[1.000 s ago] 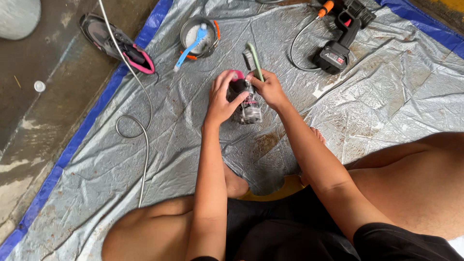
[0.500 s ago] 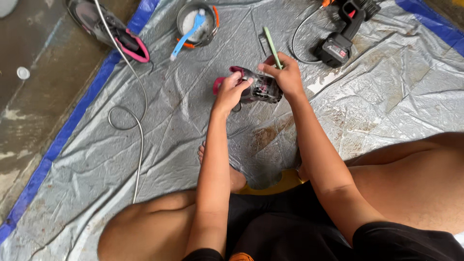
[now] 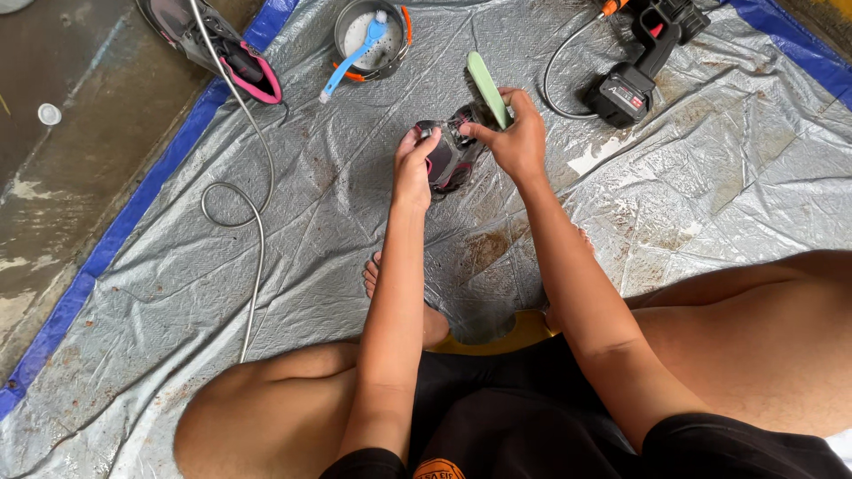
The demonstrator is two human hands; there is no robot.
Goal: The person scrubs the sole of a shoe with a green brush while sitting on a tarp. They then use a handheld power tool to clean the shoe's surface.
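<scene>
While both hands [image 3: 466, 146] clamp a dark shoe [image 3: 448, 155], the right pinches its flat green insole [image 3: 487, 86].

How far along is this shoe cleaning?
Early to middle. In hand: left hand steadies a dark shoe; right hand holds its green insole. The tarp is wet and mud-stained. Left: the second shoe lies aside; the brush rests in its bowl.

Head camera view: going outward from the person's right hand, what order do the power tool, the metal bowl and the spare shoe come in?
From the right hand:
1. Black power tool, just to its right.
2. Metal bowl holding a blue brush, up-left.
3. Spare shoe at the tarp's blue edge, far left.
</scene>
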